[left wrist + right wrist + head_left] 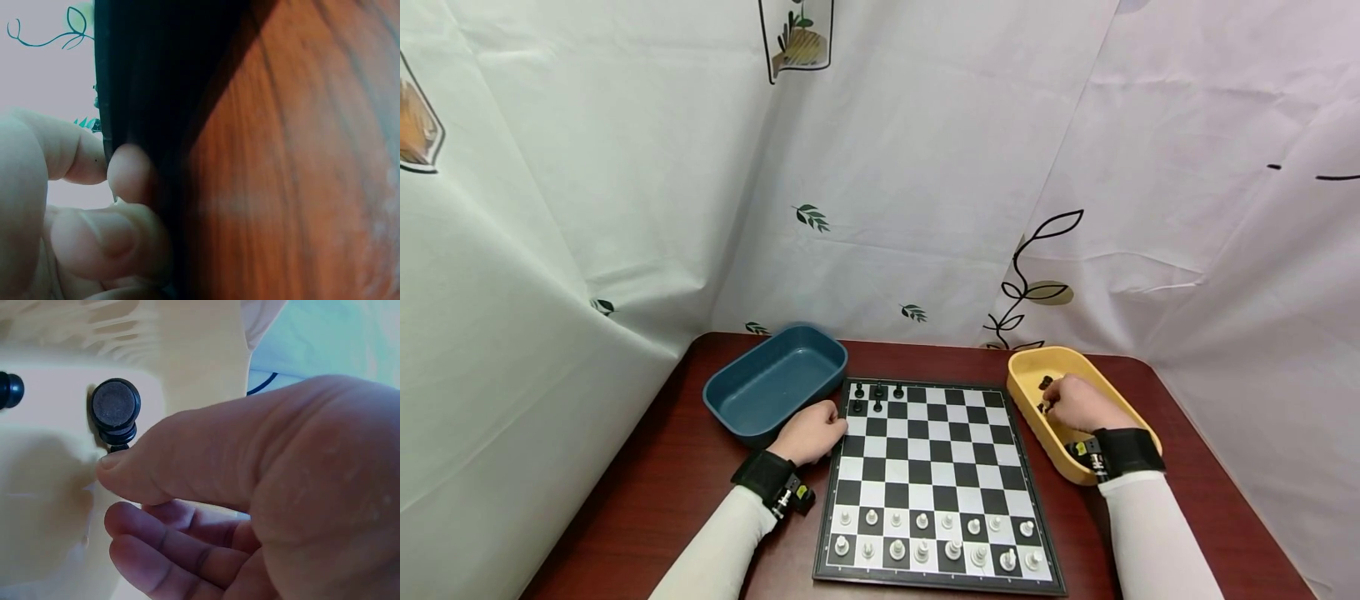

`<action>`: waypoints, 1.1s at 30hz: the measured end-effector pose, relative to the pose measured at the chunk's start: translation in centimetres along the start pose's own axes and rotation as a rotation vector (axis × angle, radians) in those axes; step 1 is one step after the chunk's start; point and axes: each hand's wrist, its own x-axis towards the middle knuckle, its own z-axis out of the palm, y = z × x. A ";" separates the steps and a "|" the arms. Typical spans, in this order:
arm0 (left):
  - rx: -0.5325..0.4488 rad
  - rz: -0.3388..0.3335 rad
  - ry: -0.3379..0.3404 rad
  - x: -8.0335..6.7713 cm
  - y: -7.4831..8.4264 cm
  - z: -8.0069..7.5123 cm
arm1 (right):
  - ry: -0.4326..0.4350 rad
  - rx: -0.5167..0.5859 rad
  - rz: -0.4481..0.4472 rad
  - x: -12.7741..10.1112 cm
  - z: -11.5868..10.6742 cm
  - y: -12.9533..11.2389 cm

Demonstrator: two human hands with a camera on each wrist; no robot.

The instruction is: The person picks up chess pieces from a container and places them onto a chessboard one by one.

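A black-and-white chessboard (937, 450) lies on the table, white pieces (922, 550) in two rows along its near side. Several black pieces (877, 392) stand in its far left corner. My left hand (808, 433) grips the board's left edge; in the left wrist view its fingertips (131, 172) are against the dark rim. Over on the right, my right hand (1082, 404) is inside the yellow tray (1028, 408). It pinches a black chess piece (115, 406) by the narrow end, base toward the wrist camera. The thumb hides that end and the index finger.
A blue tray (775, 379) stands behind my left hand, left of the board. Another black piece (9, 389) lies in the yellow tray. White patterned cloth (895, 208) hangs behind the dark red table (647, 483).
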 end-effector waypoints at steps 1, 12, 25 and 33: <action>0.001 0.001 0.000 0.0 0.0 0.0 | 0.009 0.001 0.008 0.0 0.0 0.0; -0.006 0.008 -0.002 0.0 -0.1 0.0 | 0.073 -0.007 0.008 -0.1 0.0 0.3; -0.007 0.019 0.000 0.2 -0.4 0.1 | 0.205 -0.090 0.028 -0.4 -1.2 -0.2; -0.001 0.016 0.001 0.2 -0.4 0.1 | 0.306 -0.131 0.086 -0.6 -2.0 -1.0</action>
